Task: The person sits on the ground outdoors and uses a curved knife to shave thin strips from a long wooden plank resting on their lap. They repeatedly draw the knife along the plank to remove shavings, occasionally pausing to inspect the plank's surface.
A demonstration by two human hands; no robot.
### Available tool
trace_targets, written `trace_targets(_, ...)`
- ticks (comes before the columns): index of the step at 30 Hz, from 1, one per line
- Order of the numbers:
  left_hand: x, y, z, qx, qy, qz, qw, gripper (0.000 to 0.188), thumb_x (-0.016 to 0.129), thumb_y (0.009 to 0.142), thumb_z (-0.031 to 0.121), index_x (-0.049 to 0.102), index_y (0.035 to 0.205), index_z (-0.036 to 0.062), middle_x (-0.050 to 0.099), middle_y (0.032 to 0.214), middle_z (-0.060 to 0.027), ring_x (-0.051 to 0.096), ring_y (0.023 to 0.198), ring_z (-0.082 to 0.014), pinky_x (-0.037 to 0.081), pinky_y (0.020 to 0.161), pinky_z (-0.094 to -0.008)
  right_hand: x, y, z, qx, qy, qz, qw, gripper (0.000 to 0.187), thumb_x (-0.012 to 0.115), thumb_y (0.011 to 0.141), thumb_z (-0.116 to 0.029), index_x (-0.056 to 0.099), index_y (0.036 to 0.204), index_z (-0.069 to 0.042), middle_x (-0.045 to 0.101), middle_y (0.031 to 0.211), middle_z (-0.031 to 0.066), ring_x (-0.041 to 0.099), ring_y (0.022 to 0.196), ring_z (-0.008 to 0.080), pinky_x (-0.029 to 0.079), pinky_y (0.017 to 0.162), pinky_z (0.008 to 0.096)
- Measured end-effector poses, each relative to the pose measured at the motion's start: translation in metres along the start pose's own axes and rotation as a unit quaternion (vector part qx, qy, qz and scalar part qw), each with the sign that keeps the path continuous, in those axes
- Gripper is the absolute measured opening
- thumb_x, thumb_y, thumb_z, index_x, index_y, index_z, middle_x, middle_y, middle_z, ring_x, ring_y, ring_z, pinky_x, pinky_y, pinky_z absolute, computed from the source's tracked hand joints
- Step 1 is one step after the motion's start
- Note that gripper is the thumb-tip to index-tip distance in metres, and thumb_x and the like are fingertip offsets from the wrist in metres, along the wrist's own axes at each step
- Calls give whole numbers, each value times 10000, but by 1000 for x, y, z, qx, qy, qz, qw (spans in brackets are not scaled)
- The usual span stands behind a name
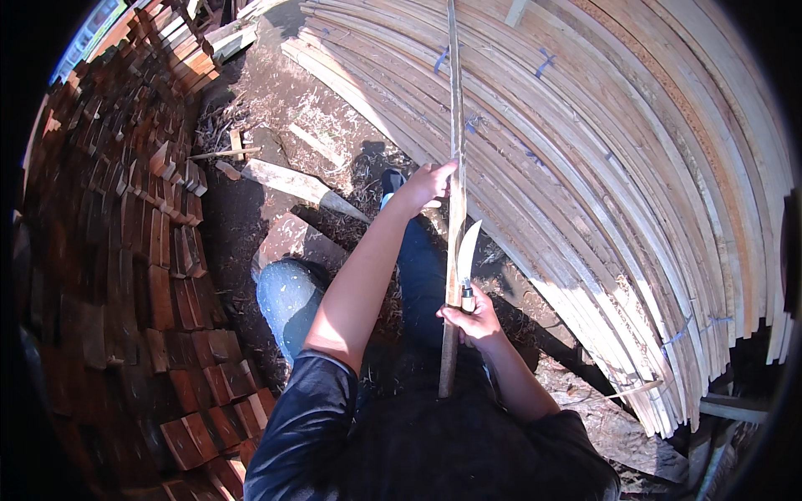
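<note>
The long wood strip (pixel 456 230) runs up the middle, away from the person's shirt (pixel 434 455); its near end is by the shirt, and its far end goes out of view. The work looks part-way to me; the stretch between the hands is pale and tan, as if the wood has been bared there, while the far stretch has a dark, rough edge that may be left to do; I cannot tell how much was cut.

The strip is thin and straight, with a grey-brown near end; it looks whole, with no crack that I can see.

The left hand (pixel 430 185) is at the strip's left side, farther up; its fingers are partly curled and the tips touch the edge – I cannot tell if they close round it. The right hand (pixel 474 317) is low on the strip; its fingers are wrapped round the knife (pixel 470 250), with the thumb over the strip, so it has both; the blade points up just beside the strip, on its right – I cannot tell if they touch.

Right of the strip lies a big pile of long boards (pixel 585 167) with blue ties (pixel 545 63); well to its left are stacked red-brown blocks (pixel 188 438), and nearer on that side are wood shavings (pixel 313 104) and a wide plank (pixel 284 179) on the ground.
</note>
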State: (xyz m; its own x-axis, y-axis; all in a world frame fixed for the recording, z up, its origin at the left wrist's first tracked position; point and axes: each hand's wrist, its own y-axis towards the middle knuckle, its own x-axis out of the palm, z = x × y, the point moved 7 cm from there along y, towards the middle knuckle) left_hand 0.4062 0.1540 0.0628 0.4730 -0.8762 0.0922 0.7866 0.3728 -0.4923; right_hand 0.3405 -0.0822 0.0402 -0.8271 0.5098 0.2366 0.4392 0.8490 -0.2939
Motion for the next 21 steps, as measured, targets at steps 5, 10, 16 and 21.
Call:
trace_targets(5,46,24,6,14,-163,-97,982,593,437,931,520,474,1202,-7,604,885,-143,625,757,-235,519,709,-393,-27,-5,-7,27,-55,14,998,441,685,830,-74,455,1205,-43,681,848,71,643,675,106,466,456,220)
trace_targets(10,65,25,6,24,-239,-65,969,568,477,930,456,385,1172,-50,505,732,-89,586,620,-193,556,542,-343,-29,-24,-35,26,-40,-10,999,484,701,797,-33,451,1211,-24,636,860,61,651,771,151,523,685,279)
trace_targets(16,82,15,-7,19,-275,-65,959,617,565,897,396,279,1328,59,496,671,-58,572,543,-163,553,508,-329,-56,-46,-43,-1,-119,-18,993,537,760,765,-50,478,1221,-30,615,972,2,560,884,68,469,793,235)
trace_targets(21,88,1,-10,24,-233,-74,969,629,606,846,476,375,1278,82,531,788,-35,592,716,-148,504,651,-318,-86,-61,-42,2,-168,-29,985,555,735,753,35,476,1240,-27,585,1048,12,551,937,82,484,824,249)
